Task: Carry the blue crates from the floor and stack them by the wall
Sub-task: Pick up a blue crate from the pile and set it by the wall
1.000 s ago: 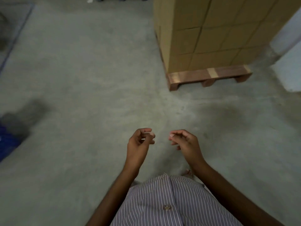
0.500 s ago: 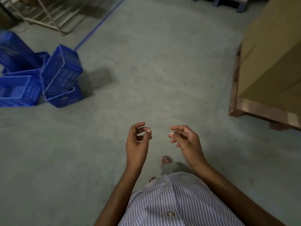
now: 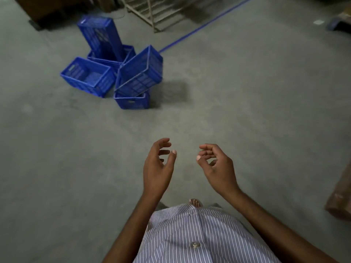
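Far to my left, up the grey concrete floor (image 3: 57,168), the blue crates (image 3: 114,73) sit in a loose heap, well apart from me. The leftmost crate (image 3: 87,79) rests flat on the floor with its open top facing up. Just behind it a second low crate (image 3: 112,58) also lies flat, and a tall crate (image 3: 100,37) stands on end inside it, tilted back. To the right of these a crate (image 3: 139,74) is tipped at an angle, its open side turned toward the leftmost one, and it rests on the rim of another low crate (image 3: 132,101) that sits on the floor beneath it. Beyond the heap a blue floor line (image 3: 201,28) runs diagonally up and away to the right, passing a wooden frame (image 3: 152,14) at the top of my view.

Nearer to me, my left hand (image 3: 157,168) hangs in front of my striped shirt (image 3: 190,234), fingers loosely spread and curled, holding nothing. Beside it, not touching, my right hand (image 3: 217,168) is in much the same pose, half curled with the thumb near the fingertips, and also without anything in it. Between my forearms, just above the shirt hem, the toes of one foot (image 3: 195,202) show. At the far right edge a brown wooden block (image 3: 341,202) rests on the floor.
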The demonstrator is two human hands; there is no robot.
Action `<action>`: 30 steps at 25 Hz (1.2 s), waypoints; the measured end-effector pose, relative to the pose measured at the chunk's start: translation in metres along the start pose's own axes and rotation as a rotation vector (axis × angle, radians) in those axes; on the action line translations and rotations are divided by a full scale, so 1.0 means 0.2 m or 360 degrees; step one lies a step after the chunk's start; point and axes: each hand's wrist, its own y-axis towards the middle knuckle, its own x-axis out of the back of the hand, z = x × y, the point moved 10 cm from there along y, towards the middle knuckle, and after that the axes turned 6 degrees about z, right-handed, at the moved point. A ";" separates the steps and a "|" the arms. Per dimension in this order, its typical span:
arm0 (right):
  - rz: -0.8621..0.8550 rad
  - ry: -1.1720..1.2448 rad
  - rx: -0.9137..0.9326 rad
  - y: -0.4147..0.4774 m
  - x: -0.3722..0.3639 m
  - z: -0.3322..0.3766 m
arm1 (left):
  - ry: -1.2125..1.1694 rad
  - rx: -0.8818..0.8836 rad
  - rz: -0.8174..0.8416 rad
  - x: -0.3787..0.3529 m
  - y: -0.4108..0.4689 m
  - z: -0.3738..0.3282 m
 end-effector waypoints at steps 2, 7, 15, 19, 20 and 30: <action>0.0087 -0.0024 0.0045 0.18 -0.12 0.08 | -0.0024 0.0041 -0.0094 0.12 0.13 0.04; 0.0139 0.0020 0.0075 0.59 -0.51 0.25 | -0.0113 0.0144 -0.0241 0.46 0.52 0.23; -0.0098 0.0167 -0.0036 1.27 -1.08 0.59 | -0.0186 0.0130 -0.0194 1.12 1.39 0.43; -0.0153 0.0168 -0.0077 1.68 -1.20 0.72 | -0.0204 0.0130 -0.0107 1.24 1.85 0.47; -0.0159 0.0168 -0.0093 1.78 -1.23 0.73 | -0.0197 0.0130 -0.0076 1.23 1.97 0.48; 0.0045 0.0248 -0.0404 3.13 -1.42 0.49 | -0.0167 0.0255 0.0074 0.99 3.33 0.69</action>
